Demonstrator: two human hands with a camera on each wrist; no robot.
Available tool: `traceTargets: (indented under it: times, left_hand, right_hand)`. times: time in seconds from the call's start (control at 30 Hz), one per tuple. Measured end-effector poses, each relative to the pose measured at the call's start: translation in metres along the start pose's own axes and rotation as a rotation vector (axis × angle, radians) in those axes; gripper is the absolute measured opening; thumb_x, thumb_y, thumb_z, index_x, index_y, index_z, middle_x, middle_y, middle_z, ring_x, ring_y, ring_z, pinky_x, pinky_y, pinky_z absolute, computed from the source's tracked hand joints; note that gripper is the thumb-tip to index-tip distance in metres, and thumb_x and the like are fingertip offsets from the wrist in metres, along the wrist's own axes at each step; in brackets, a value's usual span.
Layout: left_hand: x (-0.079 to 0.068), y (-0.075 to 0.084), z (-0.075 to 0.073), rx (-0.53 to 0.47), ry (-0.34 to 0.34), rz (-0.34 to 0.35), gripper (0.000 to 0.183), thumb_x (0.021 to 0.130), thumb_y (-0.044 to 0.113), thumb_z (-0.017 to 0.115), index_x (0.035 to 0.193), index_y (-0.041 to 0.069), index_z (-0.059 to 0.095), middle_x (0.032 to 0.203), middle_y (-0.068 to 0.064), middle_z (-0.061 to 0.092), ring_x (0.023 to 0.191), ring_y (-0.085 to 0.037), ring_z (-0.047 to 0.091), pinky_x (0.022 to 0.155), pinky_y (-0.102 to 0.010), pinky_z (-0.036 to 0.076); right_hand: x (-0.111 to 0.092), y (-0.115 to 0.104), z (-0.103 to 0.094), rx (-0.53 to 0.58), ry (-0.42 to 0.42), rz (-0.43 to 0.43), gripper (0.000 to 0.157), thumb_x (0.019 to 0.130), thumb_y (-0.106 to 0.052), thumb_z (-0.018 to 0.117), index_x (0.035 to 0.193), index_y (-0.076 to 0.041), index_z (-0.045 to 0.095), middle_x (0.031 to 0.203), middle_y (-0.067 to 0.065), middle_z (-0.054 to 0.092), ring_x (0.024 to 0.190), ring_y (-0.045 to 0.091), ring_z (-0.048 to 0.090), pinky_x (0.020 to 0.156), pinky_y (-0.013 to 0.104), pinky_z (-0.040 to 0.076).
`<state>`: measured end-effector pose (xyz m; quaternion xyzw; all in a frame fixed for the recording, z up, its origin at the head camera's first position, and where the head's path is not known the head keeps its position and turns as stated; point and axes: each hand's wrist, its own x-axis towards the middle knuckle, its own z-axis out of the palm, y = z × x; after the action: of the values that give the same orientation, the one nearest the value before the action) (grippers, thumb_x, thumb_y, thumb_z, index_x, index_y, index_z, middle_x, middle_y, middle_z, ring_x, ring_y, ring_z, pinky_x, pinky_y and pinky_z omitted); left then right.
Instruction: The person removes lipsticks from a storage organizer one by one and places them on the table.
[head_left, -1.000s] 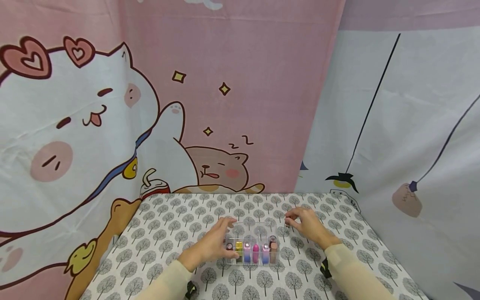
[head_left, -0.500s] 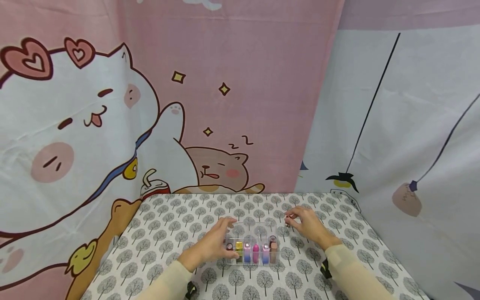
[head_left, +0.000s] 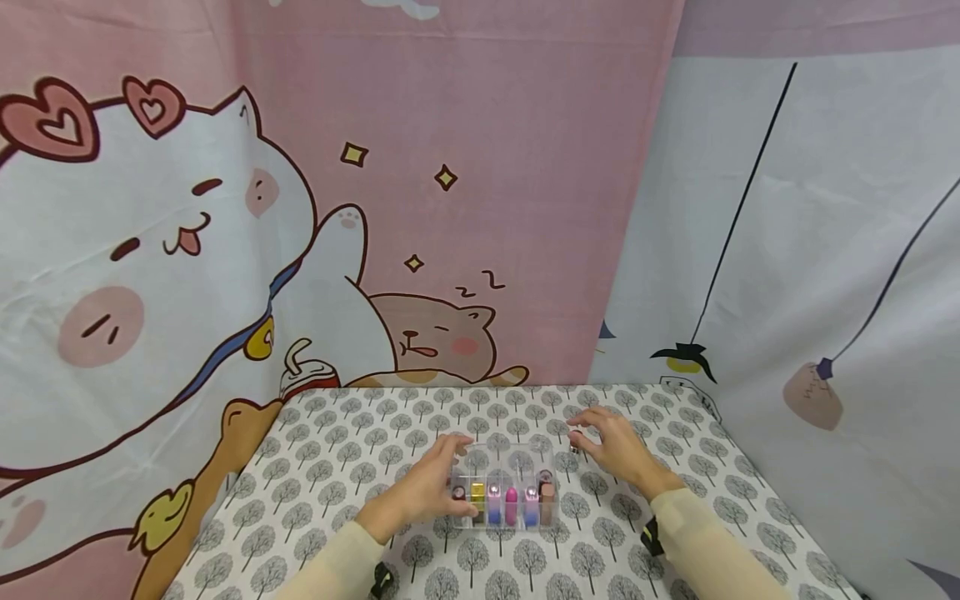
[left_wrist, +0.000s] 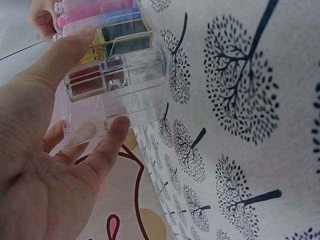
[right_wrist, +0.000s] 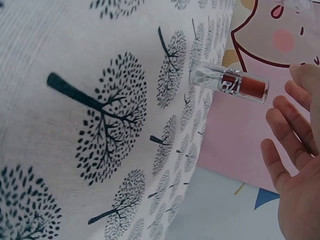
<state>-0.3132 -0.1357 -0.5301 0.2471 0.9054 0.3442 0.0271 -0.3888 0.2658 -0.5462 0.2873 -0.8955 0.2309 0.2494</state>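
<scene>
A clear lipstick organizer [head_left: 504, 458] sits on the tablecloth, with lipsticks standing in its front row. My left hand [head_left: 422, 490] holds its left side, thumb at the front and fingers spread along the side, as the left wrist view shows. In that view a gold-and-black lipstick [left_wrist: 125, 41] lies beneath the thumb, beside a clear tube with a dark red part [left_wrist: 97, 77]. To the right of the organizer, a clear lip tint tube with red-brown contents [right_wrist: 231, 82] stands upright on the cloth. My right hand [head_left: 618, 448] is beside it, fingers spread and holding nothing.
The organizer's front row also bears a bright pink lipstick [head_left: 512, 505], two pink-to-blue ones [head_left: 532, 507] and a brown one [head_left: 547, 502]. The tree-patterned tablecloth [head_left: 345, 508] reaches back to a cartoon cat curtain [head_left: 525, 208].
My right fingers, which pinched the lip tint tube, have parted from it and lifted slightly. The tube stays standing. My left hand and the organizer have not moved.
</scene>
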Motion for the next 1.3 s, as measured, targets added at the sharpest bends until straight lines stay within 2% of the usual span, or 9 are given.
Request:
traceTargets:
  times: [0.47, 0.77, 1.03, 1.1, 1.3]
  left_hand:
    - [0.001, -0.001, 0.001, -0.002, -0.005, -0.005, 0.118, 0.082, 0.035, 0.108, 0.176, 0.017, 0.039, 0.169, -0.02, 0.054, 0.139, -0.039, 0.069, 0.112, -0.054, 0.068]
    - [0.0, 0.0, -0.001, 0.003, 0.001, 0.011, 0.116, 0.083, 0.034, 0.108, 0.175, 0.016, 0.039, 0.167, -0.017, 0.056, 0.141, -0.04, 0.069, 0.111, -0.053, 0.069]
    - [-0.001, -0.002, 0.002, -0.001, -0.003, 0.007, 0.117, 0.083, 0.037, 0.107, 0.175, 0.017, 0.039, 0.168, -0.016, 0.056, 0.146, -0.04, 0.067, 0.116, -0.056, 0.067]
    - [-0.001, -0.002, 0.003, -0.006, -0.004, 0.0, 0.117, 0.083, 0.037, 0.107, 0.176, 0.018, 0.039, 0.168, -0.017, 0.056, 0.146, -0.04, 0.067, 0.116, -0.056, 0.066]
    - [0.0, -0.002, 0.001, -0.012, 0.004, -0.014, 0.119, 0.082, 0.035, 0.108, 0.176, 0.018, 0.038, 0.17, -0.017, 0.056, 0.147, -0.04, 0.066, 0.118, -0.059, 0.065]
  right_hand:
    - [0.003, -0.013, -0.008, 0.012, 0.042, -0.089, 0.021, 0.101, -0.01, 0.091, 0.121, -0.009, 0.087, 0.118, 0.006, 0.085, 0.106, 0.027, 0.082, 0.094, 0.051, 0.073]
    - [0.001, -0.028, -0.015, 0.039, 0.007, -0.116, 0.025, 0.1, -0.011, 0.092, 0.125, -0.014, 0.086, 0.125, 0.005, 0.085, 0.111, 0.024, 0.082, 0.101, 0.051, 0.073]
    - [-0.005, -0.039, -0.011, 0.057, 0.011, -0.169, 0.029, 0.099, -0.007, 0.092, 0.126, -0.015, 0.086, 0.125, 0.003, 0.084, 0.095, 0.005, 0.075, 0.084, 0.028, 0.071]
    - [-0.006, -0.043, -0.012, 0.061, 0.002, -0.166, 0.03, 0.098, -0.007, 0.093, 0.127, -0.016, 0.086, 0.126, 0.004, 0.084, 0.097, 0.006, 0.076, 0.085, 0.029, 0.072]
    - [-0.006, -0.056, -0.014, 0.043, -0.029, -0.165, 0.03, 0.097, -0.01, 0.094, 0.126, -0.015, 0.086, 0.13, 0.003, 0.084, 0.117, 0.023, 0.081, 0.101, 0.046, 0.073]
